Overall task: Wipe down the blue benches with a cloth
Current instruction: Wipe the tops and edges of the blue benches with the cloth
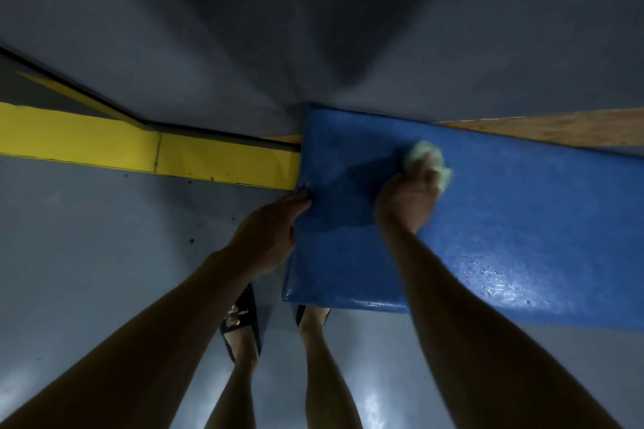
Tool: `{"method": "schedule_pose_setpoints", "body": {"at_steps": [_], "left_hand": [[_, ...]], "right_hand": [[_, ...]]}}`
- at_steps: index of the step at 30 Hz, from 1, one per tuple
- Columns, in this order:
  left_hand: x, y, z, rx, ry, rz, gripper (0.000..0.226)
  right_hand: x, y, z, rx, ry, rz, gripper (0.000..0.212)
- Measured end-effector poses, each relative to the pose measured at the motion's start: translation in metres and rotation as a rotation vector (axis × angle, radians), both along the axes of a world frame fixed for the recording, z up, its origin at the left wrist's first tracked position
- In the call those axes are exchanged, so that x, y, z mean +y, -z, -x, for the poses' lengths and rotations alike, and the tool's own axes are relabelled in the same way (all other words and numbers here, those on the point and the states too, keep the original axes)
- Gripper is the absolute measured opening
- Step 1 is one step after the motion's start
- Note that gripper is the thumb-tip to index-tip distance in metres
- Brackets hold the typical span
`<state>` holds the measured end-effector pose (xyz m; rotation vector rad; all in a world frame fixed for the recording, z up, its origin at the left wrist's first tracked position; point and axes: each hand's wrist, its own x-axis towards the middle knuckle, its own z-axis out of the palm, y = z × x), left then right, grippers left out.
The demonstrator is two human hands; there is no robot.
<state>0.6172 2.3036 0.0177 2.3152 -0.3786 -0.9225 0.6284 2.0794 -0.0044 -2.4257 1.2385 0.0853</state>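
A blue bench (505, 219) runs from the middle of the view off to the right, its top glossy and wet-looking near the front edge. My right hand (407, 198) presses a bunched pale green cloth (428, 158) onto the bench top near its left end; the cloth is blurred. My left hand (268, 237) grips the bench's left end edge, fingers curled over the corner area.
A grey wall stands behind the bench. A yellow painted band (139, 150) runs along the wall base to the left. A wooden strip (557, 129) shows behind the bench at right. My feet in dark sandals (240, 317) stand on the shiny grey floor below the bench's end.
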Motion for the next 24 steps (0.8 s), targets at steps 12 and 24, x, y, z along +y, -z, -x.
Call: {"method": "schedule_pose_setpoints", "body": {"at_steps": [12, 24], "left_hand": [[-0.002, 0.001, -0.004, 0.061, 0.009, -0.053, 0.055], [-0.004, 0.006, -0.004, 0.128, -0.007, -0.083, 0.054]], "right_hand": [[-0.107, -0.008, -0.022, 0.009, -0.708, 0.103, 0.060], [0.013, -0.007, -0.056, -0.018, -1.047, 0.092, 0.059]]}}
